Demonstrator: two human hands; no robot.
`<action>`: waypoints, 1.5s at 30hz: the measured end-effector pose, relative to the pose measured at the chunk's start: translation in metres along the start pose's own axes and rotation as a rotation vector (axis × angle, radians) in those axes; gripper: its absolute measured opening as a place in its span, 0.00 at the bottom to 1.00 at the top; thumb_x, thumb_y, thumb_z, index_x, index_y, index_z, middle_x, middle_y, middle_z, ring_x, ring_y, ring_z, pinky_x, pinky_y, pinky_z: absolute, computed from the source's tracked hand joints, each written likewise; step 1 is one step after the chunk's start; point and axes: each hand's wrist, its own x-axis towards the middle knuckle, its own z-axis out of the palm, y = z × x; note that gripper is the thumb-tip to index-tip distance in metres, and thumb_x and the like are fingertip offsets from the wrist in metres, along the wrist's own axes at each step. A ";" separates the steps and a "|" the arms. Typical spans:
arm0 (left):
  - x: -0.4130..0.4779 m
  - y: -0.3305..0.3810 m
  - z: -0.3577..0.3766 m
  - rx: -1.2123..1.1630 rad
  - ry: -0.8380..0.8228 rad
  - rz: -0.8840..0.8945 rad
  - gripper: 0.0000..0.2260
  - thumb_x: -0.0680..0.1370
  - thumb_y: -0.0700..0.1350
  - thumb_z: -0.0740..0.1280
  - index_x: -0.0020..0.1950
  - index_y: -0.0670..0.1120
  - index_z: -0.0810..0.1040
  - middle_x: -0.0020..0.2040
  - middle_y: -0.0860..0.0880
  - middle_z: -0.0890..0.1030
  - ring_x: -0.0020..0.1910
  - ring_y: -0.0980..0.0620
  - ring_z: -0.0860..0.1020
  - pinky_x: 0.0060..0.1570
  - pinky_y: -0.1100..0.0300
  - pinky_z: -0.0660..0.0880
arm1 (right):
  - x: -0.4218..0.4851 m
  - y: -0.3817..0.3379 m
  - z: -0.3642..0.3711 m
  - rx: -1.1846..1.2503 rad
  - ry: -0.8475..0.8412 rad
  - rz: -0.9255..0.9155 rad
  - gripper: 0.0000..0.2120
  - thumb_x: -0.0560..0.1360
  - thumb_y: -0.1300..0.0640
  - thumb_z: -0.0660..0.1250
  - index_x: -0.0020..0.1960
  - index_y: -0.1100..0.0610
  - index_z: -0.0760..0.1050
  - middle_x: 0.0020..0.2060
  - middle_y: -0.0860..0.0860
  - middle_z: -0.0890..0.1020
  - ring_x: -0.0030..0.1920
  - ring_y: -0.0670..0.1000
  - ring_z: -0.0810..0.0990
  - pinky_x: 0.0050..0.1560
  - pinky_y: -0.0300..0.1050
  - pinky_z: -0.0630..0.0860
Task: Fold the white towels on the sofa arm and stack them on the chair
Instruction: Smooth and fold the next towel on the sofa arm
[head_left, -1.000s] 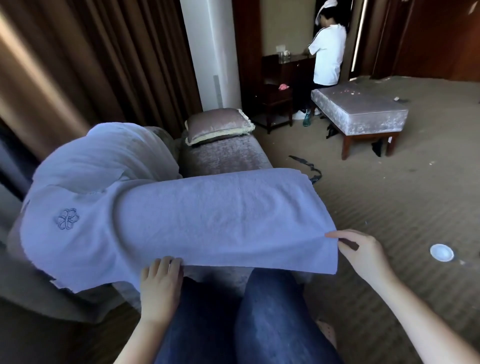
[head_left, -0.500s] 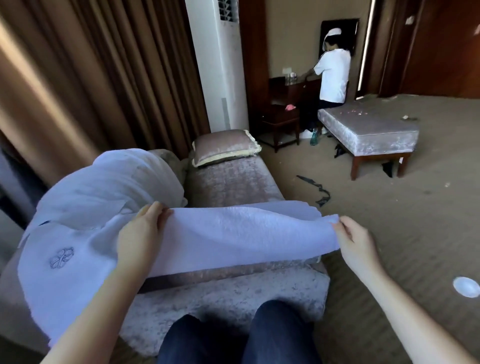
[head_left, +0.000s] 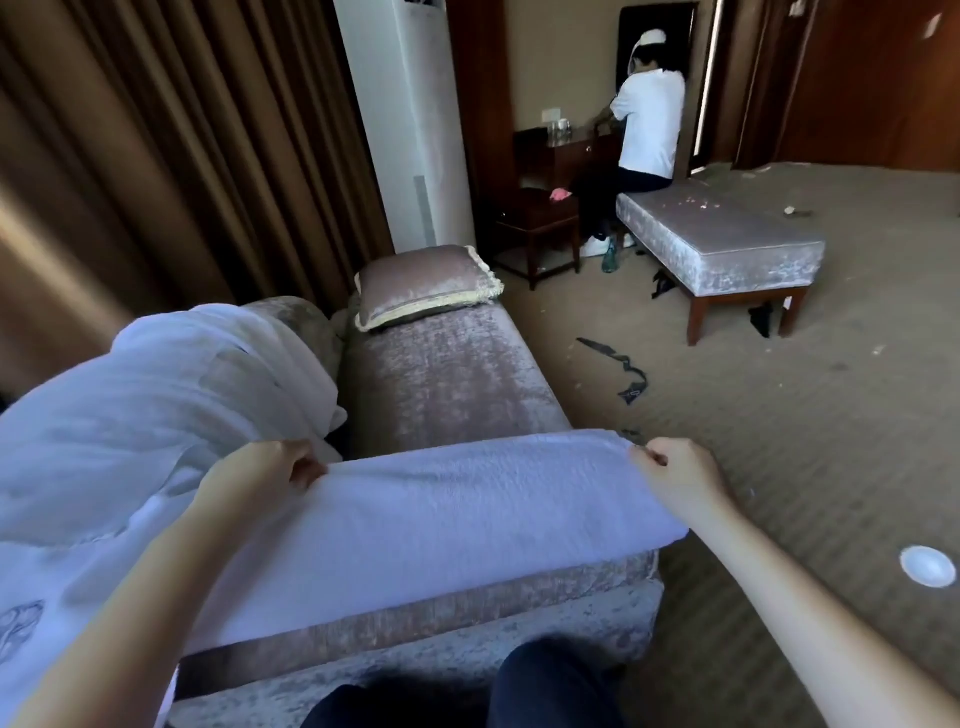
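The person's knees (head_left: 467, 696) sit just short of the near edge of the sofa arm (head_left: 415, 629). The white towel (head_left: 441, 519) lies across the top of it. Its long axis runs left to right along the arm, and its right end reaches the arm's right corner.

The towel looks doubled, with a rounded fold along its near edge. Both hands are at its far edge, one at each end. The left hand (head_left: 260, 473) has its fingers curled and pinches the far left corner. The right hand (head_left: 675, 473) pinches the far right corner in the same way. The knuckles hide whether the layers line up there, so that is probably the case rather than certain.

With the towel stretched between the two hands, neither is nearer. I judge the next fold will cross the long axis, carrying one end over the other.

A heap of white towels (head_left: 156, 415) covers the left of the sofa arm and touches the spread towel. Beyond are the seat (head_left: 441, 379) and a cushion (head_left: 426, 286) at its far end.
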 end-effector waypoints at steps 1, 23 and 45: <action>0.003 -0.001 0.003 -0.010 -0.031 0.000 0.08 0.81 0.48 0.62 0.51 0.48 0.80 0.49 0.49 0.82 0.49 0.48 0.78 0.40 0.59 0.66 | 0.002 0.001 -0.001 -0.002 -0.008 -0.003 0.23 0.78 0.60 0.63 0.28 0.55 0.55 0.24 0.50 0.59 0.29 0.51 0.60 0.33 0.46 0.51; -0.108 0.063 0.058 -0.009 0.497 0.558 0.08 0.70 0.34 0.69 0.47 0.44 0.78 0.44 0.49 0.76 0.39 0.46 0.73 0.42 0.53 0.67 | -0.077 0.034 0.011 0.240 0.090 0.011 0.21 0.79 0.55 0.64 0.29 0.54 0.62 0.20 0.44 0.64 0.25 0.44 0.63 0.31 0.40 0.53; -0.136 0.066 0.075 0.021 0.459 0.576 0.06 0.69 0.37 0.65 0.44 0.46 0.76 0.39 0.50 0.73 0.39 0.46 0.72 0.42 0.54 0.64 | -0.098 0.046 0.002 0.575 0.111 0.110 0.07 0.78 0.61 0.66 0.42 0.62 0.78 0.39 0.57 0.81 0.39 0.51 0.81 0.40 0.43 0.80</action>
